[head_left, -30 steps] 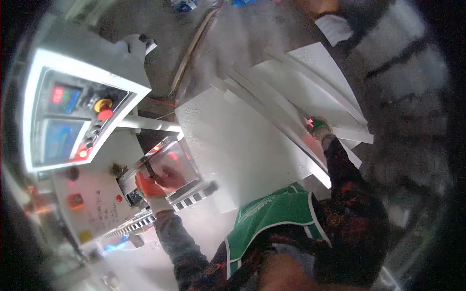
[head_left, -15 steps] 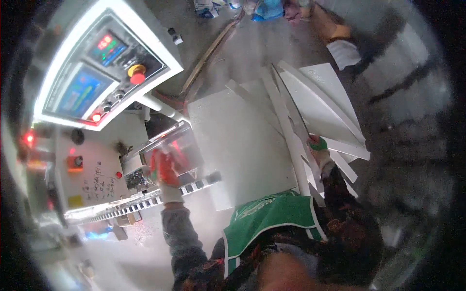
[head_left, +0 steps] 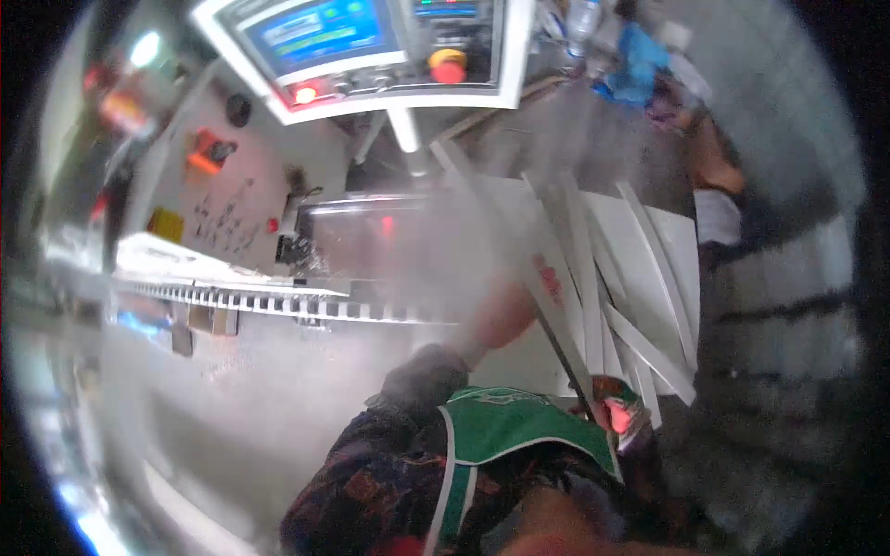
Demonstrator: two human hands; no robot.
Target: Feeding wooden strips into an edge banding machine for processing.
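since a second ago the left hand (head_left: pixel 505 315) has left the machine window and closed its grip on a long white strip (head_left: pixel 547 296), the right hand (head_left: pixel 619 417) gripping its near end, lifting it over the stacked white panels (head_left: pixel 649 250) beyond.

A grey concrete floor (head_left: pixel 593 139) runs past a white machine with a control panel (head_left: pixel 371 51) and screens; blurred blue clutter (head_left: pixel 640 69), perhaps bags, lies beyond.
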